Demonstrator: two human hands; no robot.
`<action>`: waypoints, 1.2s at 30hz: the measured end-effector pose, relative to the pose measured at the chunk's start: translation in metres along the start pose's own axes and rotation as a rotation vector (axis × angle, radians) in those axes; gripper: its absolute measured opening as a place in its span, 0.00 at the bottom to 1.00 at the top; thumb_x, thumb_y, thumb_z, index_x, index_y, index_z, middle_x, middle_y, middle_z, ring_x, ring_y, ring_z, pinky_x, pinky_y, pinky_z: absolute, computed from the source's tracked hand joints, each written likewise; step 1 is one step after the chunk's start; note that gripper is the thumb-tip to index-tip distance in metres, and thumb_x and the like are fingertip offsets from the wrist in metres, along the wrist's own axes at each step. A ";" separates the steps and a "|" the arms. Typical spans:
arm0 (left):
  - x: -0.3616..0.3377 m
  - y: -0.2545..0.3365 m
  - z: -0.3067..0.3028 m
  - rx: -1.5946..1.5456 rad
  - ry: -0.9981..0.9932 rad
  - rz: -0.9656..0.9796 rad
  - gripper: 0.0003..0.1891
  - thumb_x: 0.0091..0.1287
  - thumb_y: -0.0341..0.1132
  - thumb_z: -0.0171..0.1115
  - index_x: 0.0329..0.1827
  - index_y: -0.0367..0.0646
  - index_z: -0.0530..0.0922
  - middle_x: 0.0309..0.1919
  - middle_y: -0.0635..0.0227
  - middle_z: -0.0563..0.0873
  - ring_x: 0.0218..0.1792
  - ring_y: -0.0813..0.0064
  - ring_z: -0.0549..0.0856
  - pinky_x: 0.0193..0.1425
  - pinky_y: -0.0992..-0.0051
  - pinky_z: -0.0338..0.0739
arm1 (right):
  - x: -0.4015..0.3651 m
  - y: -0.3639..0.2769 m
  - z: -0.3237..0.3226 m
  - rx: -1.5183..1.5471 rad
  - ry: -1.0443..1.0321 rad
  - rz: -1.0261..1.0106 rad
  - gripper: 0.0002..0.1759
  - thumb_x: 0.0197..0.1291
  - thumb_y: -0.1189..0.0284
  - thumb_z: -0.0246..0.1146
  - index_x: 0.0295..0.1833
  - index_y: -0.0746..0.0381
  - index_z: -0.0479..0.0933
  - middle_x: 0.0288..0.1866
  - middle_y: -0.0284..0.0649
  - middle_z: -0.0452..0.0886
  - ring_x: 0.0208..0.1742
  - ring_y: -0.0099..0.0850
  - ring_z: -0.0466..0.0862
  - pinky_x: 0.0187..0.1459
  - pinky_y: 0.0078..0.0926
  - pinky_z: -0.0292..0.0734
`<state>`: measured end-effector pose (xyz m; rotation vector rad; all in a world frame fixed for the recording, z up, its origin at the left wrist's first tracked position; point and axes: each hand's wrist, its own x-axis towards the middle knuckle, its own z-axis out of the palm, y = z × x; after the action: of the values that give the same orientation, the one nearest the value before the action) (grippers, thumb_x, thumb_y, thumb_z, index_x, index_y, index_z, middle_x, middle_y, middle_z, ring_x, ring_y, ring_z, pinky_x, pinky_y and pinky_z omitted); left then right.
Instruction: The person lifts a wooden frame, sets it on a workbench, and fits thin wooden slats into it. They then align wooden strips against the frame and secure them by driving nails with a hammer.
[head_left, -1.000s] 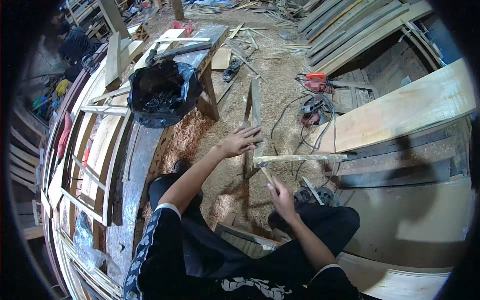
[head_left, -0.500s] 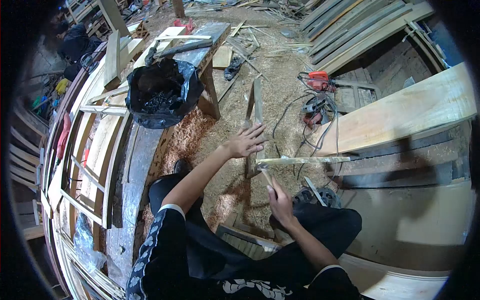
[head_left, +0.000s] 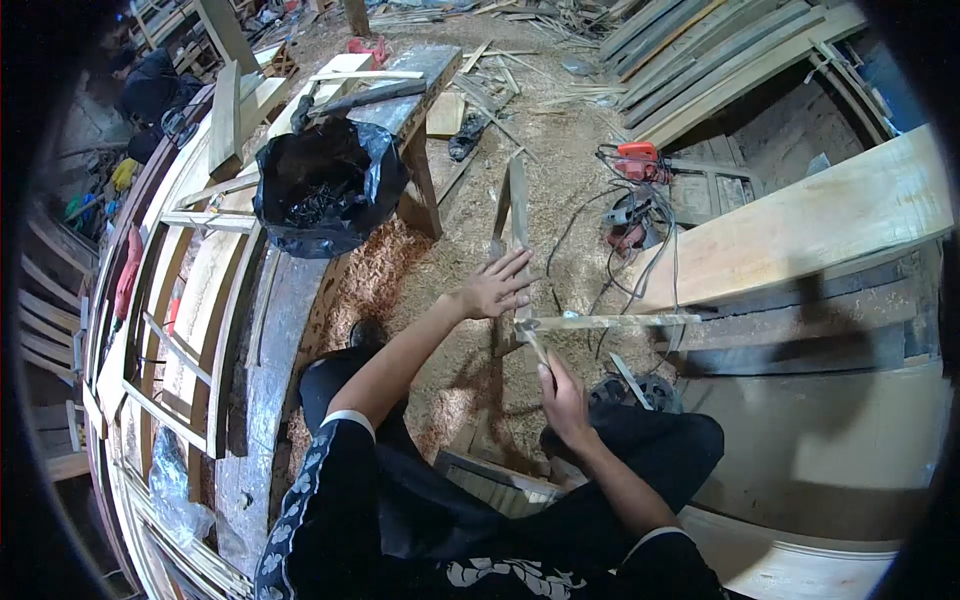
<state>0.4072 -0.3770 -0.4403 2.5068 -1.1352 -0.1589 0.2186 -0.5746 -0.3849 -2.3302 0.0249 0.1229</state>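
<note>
My left hand (head_left: 493,288) rests with its fingers spread on an upright wooden frame piece (head_left: 518,210) in front of me. In my right hand (head_left: 564,400) is the handle of a hammer (head_left: 537,346), whose head is at the near end of a thin wooden strip (head_left: 620,321). That strip reaches out to the right from the frame piece, just below my left hand. Whether the hammer head touches the wood cannot be made out.
A black plastic bag (head_left: 325,190) with small dark pieces sits on the workbench (head_left: 262,400) at left. Corded power tools (head_left: 632,222) lie on the shavings at right, near a wide plank (head_left: 800,225). Another person (head_left: 155,85) is at the far upper left.
The hammer head has shifted up slightly toward the joint of the strip and the frame piece. My left hand has stayed nearly in place.
</note>
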 end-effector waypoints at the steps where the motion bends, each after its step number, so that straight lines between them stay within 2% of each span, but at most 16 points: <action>1: 0.001 -0.001 -0.001 0.008 -0.017 -0.016 0.33 0.77 0.64 0.35 0.81 0.65 0.58 0.83 0.64 0.47 0.83 0.61 0.45 0.83 0.53 0.43 | -0.001 0.000 0.001 0.034 0.098 -0.065 0.24 0.75 0.63 0.54 0.66 0.68 0.74 0.54 0.58 0.82 0.50 0.52 0.85 0.51 0.42 0.79; 4: -0.002 -0.003 0.007 -0.020 0.011 0.005 0.33 0.76 0.65 0.35 0.81 0.65 0.57 0.83 0.64 0.46 0.83 0.61 0.45 0.83 0.53 0.42 | -0.004 0.002 0.001 0.089 0.224 -0.128 0.24 0.75 0.62 0.53 0.67 0.66 0.74 0.57 0.57 0.82 0.52 0.53 0.85 0.52 0.42 0.79; 8: 0.003 -0.004 0.010 -0.047 0.030 0.008 0.33 0.76 0.65 0.34 0.81 0.67 0.57 0.83 0.65 0.45 0.83 0.61 0.44 0.83 0.51 0.42 | 0.006 0.010 -0.002 -0.057 0.078 -0.085 0.23 0.74 0.67 0.55 0.66 0.71 0.73 0.57 0.62 0.81 0.54 0.54 0.84 0.52 0.42 0.80; 10: 0.001 -0.006 0.015 -0.071 0.028 -0.025 0.32 0.77 0.65 0.33 0.81 0.70 0.56 0.84 0.66 0.44 0.83 0.63 0.43 0.83 0.50 0.42 | 0.004 -0.010 -0.010 0.086 0.281 -0.216 0.23 0.73 0.67 0.55 0.67 0.70 0.73 0.58 0.59 0.81 0.55 0.53 0.84 0.53 0.44 0.80; 12: -0.001 -0.004 0.019 -0.117 0.033 -0.010 0.31 0.77 0.65 0.31 0.81 0.72 0.56 0.84 0.68 0.44 0.83 0.63 0.43 0.83 0.49 0.43 | -0.004 -0.018 -0.016 0.139 0.296 -0.177 0.23 0.74 0.67 0.55 0.67 0.69 0.73 0.58 0.57 0.82 0.55 0.52 0.84 0.53 0.42 0.81; 15: 0.003 -0.001 0.010 -0.295 -0.041 -0.113 0.32 0.76 0.66 0.23 0.80 0.75 0.56 0.84 0.73 0.39 0.83 0.64 0.39 0.81 0.41 0.42 | 0.010 0.010 0.002 -0.137 0.235 -0.303 0.22 0.74 0.68 0.55 0.67 0.70 0.73 0.54 0.58 0.83 0.45 0.48 0.87 0.44 0.39 0.82; 18: 0.002 -0.011 0.018 -0.343 -0.034 -0.107 0.32 0.76 0.67 0.21 0.80 0.76 0.57 0.84 0.74 0.37 0.83 0.66 0.37 0.81 0.39 0.40 | 0.006 0.010 -0.002 0.036 0.283 -0.193 0.22 0.74 0.68 0.55 0.66 0.70 0.73 0.53 0.58 0.83 0.40 0.47 0.87 0.40 0.41 0.81; 19: 0.003 -0.014 0.021 -0.380 -0.024 -0.130 0.33 0.75 0.67 0.20 0.80 0.76 0.57 0.84 0.75 0.37 0.83 0.66 0.37 0.81 0.39 0.40 | 0.005 -0.014 -0.013 0.051 0.394 -0.306 0.22 0.74 0.68 0.55 0.66 0.70 0.73 0.50 0.56 0.84 0.39 0.46 0.87 0.40 0.41 0.81; 22: 0.003 -0.012 0.024 -0.403 -0.035 -0.147 0.33 0.75 0.67 0.19 0.80 0.76 0.57 0.84 0.75 0.36 0.83 0.66 0.36 0.81 0.39 0.39 | -0.002 0.010 0.005 -0.004 0.350 -0.302 0.23 0.73 0.69 0.56 0.68 0.70 0.72 0.48 0.57 0.84 0.38 0.46 0.87 0.40 0.40 0.81; 23: 0.004 -0.012 0.022 -0.423 -0.061 -0.109 0.35 0.76 0.66 0.21 0.81 0.65 0.58 0.83 0.66 0.34 0.82 0.60 0.32 0.84 0.50 0.34 | 0.003 0.015 0.007 -0.154 0.241 -0.284 0.23 0.73 0.69 0.56 0.68 0.71 0.72 0.47 0.57 0.84 0.38 0.48 0.86 0.40 0.41 0.80; 27: 0.003 -0.010 0.013 -0.413 -0.096 -0.130 0.34 0.77 0.66 0.24 0.81 0.66 0.57 0.83 0.63 0.34 0.82 0.59 0.32 0.84 0.51 0.37 | -0.001 -0.012 -0.011 0.007 0.120 -0.071 0.22 0.73 0.70 0.56 0.67 0.70 0.73 0.49 0.58 0.83 0.41 0.50 0.86 0.42 0.44 0.80; 30: 0.003 -0.005 0.017 -0.369 -0.043 -0.107 0.32 0.76 0.66 0.22 0.81 0.75 0.54 0.83 0.69 0.33 0.82 0.63 0.33 0.84 0.50 0.39 | -0.004 0.009 0.003 -0.043 0.438 -0.394 0.23 0.72 0.69 0.56 0.69 0.67 0.72 0.47 0.57 0.84 0.39 0.49 0.86 0.41 0.42 0.81; 31: 0.004 -0.004 0.016 -0.323 -0.073 -0.122 0.32 0.76 0.66 0.23 0.81 0.75 0.54 0.83 0.69 0.32 0.82 0.63 0.32 0.84 0.49 0.38 | -0.003 0.011 0.007 -0.099 0.250 -0.257 0.24 0.73 0.69 0.56 0.69 0.70 0.71 0.47 0.57 0.84 0.38 0.49 0.86 0.41 0.41 0.81; 34: 0.002 -0.002 0.009 -0.278 -0.097 -0.107 0.32 0.76 0.67 0.25 0.81 0.75 0.53 0.83 0.69 0.32 0.82 0.64 0.31 0.84 0.49 0.37 | -0.002 0.003 -0.003 -0.065 0.224 -0.173 0.23 0.72 0.69 0.56 0.67 0.72 0.72 0.49 0.58 0.84 0.40 0.48 0.87 0.43 0.40 0.82; 35: 0.002 -0.004 0.008 -0.309 -0.101 -0.117 0.31 0.76 0.67 0.28 0.81 0.75 0.53 0.83 0.68 0.33 0.82 0.64 0.32 0.83 0.47 0.38 | 0.002 -0.002 -0.006 -0.046 0.386 -0.372 0.22 0.73 0.69 0.56 0.66 0.71 0.73 0.50 0.58 0.84 0.41 0.49 0.88 0.44 0.39 0.82; 36: -0.002 -0.004 0.014 -0.325 -0.111 -0.126 0.31 0.76 0.67 0.28 0.81 0.75 0.53 0.83 0.68 0.33 0.82 0.64 0.32 0.83 0.47 0.38 | -0.002 0.000 -0.005 -0.047 0.370 -0.360 0.22 0.73 0.69 0.56 0.66 0.71 0.73 0.50 0.58 0.84 0.41 0.49 0.88 0.44 0.39 0.82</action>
<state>0.4055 -0.3774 -0.4550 2.2993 -0.9082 -0.4825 0.2172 -0.5779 -0.3814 -2.3323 -0.2134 -0.4906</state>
